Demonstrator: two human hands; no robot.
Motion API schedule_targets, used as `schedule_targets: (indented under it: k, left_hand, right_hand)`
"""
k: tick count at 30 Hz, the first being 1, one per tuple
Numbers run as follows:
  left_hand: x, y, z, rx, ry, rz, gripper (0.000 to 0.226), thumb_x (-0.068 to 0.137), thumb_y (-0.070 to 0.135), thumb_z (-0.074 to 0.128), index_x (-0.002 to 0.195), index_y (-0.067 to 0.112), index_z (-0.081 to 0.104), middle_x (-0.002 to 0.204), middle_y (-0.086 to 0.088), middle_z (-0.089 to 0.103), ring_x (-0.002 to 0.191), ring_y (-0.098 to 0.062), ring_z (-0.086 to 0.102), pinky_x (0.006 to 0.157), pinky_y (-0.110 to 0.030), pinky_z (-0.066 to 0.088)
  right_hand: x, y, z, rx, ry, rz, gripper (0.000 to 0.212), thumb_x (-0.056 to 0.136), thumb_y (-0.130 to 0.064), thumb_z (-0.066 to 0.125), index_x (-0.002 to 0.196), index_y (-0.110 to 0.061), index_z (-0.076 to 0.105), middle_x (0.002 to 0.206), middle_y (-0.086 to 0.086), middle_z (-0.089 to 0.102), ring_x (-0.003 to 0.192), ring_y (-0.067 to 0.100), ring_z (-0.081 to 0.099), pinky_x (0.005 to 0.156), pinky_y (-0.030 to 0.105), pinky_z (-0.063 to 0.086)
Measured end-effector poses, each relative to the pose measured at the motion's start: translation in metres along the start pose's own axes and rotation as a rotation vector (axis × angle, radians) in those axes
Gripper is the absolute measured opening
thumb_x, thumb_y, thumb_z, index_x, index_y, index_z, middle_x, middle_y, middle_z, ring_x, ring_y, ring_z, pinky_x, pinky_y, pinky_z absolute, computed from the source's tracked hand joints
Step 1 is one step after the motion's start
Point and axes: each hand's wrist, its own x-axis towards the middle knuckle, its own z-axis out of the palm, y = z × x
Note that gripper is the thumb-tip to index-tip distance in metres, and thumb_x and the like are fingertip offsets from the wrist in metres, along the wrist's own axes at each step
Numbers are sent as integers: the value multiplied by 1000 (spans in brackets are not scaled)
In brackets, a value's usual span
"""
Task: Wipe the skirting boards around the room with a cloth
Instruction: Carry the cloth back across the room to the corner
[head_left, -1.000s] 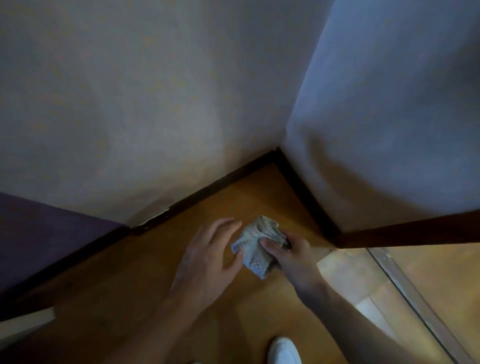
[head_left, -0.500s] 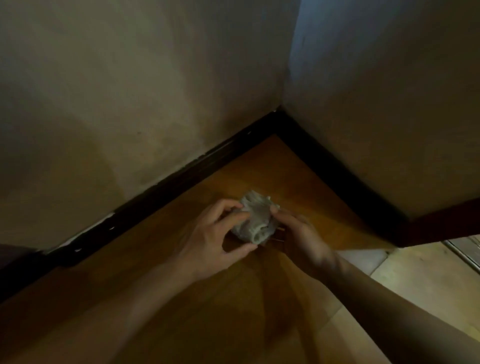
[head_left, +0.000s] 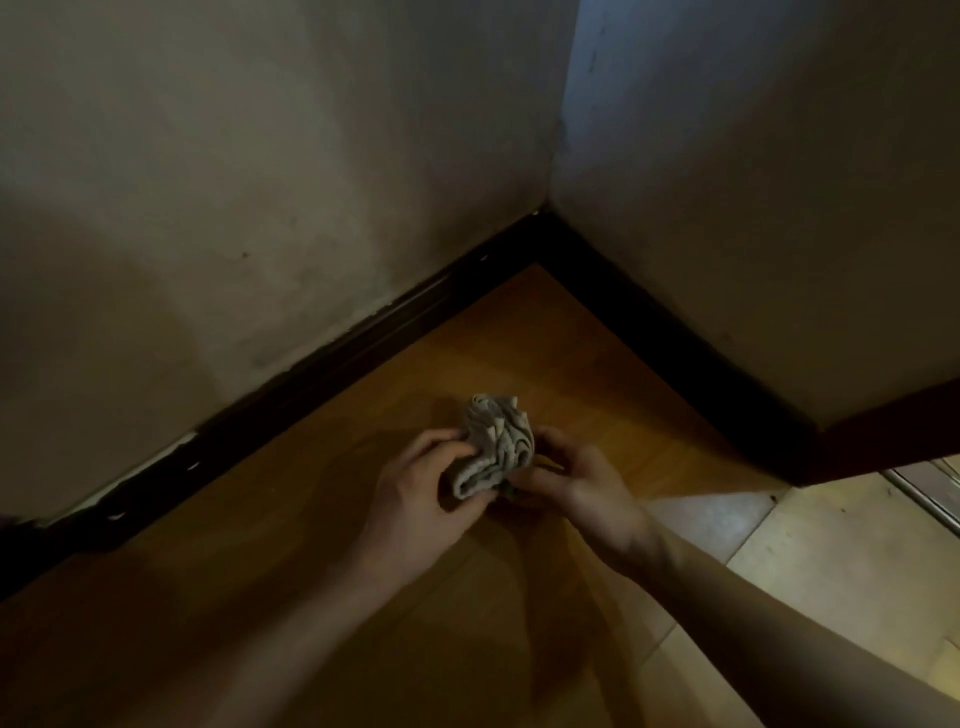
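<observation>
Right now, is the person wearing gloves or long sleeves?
No. The left hand and right hand are bare, with no gloves. The left forearm and right forearm are bare too, no sleeve in view. I see no watch or ring, but the light is dim.

Crumpled grey cloth (head_left: 496, 446) held above floor, dark skirting boards (head_left: 332, 358) meeting at corner, apart from cloth
</observation>
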Motion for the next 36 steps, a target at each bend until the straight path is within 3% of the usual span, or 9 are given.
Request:
schedule_targets:
  k: [3,7,12,15,18,21,25,29,36]
  left_hand:
    - [2,-3,4,-114,63,-62,22,88,26,75,110,23,71,118,17,63,111,2,57,94,-13,44]
    - [0,-6,6,-374,31,-216,5,94,30,67,96,27,70,89,12,69,85,-4,65,71,-22,53]
    - [-6,-21,6,-486,137,-470,24,96,35,61,87,14,68,80,-1,69,73,-14,66,65,-25,54]
    - [-10,-33,4,-269,157,-490,28,96,34,63,76,14,63,68,5,56,56,-9,50,50,-18,38]
    - [-8,-34,0,30,180,-406,17,91,35,70,101,24,62,107,7,53,94,-9,54,77,-23,45]
    - [-1,-35,-4,129,133,-252,53,89,30,74,138,30,53,132,3,42,124,-15,39,99,-30,39]
    - [10,-38,-9,227,25,33,56,90,22,70,143,22,54,135,3,48,123,-15,40,106,-40,41]
    - [15,-35,-8,245,31,47,48,95,31,65,141,18,57,124,1,48,115,-16,42,100,-38,43]
    - [22,-35,-6,187,-5,19,43,95,25,67,137,17,59,118,4,37,109,-12,43,97,-28,43]
  right_hand:
    - [1,3,-2,-66,24,-22,44,77,-35,81,116,-43,63,114,-18,67,103,2,66,79,21,56]
    - [2,7,-5,-115,55,-16,49,75,-50,79,120,-44,60,110,-23,66,96,-3,65,71,18,56]
    - [11,17,-19,-413,211,-37,30,92,-31,67,121,-30,59,113,-12,63,92,7,68,68,28,61]
    - [16,17,-29,-677,311,-83,40,91,-37,66,128,-25,54,110,-15,58,89,2,61,64,15,55]
    - [19,17,-33,-974,385,-209,48,87,-46,67,128,-31,50,113,-14,48,92,6,55,69,17,50]
    - [22,13,-33,-1226,414,-338,47,85,-45,68,125,-32,47,108,-8,38,86,11,47,65,27,50]
    - [26,9,-31,-1416,341,-468,45,87,-35,67,130,-28,56,105,-3,39,89,14,40,69,29,46]
    - [28,2,-29,-1448,269,-462,48,88,-37,67,133,-29,53,108,-2,41,93,15,39,76,27,45]
    - [31,-10,-21,-1529,160,-427,42,93,-34,61,133,-25,52,121,2,46,103,21,43,83,35,48]
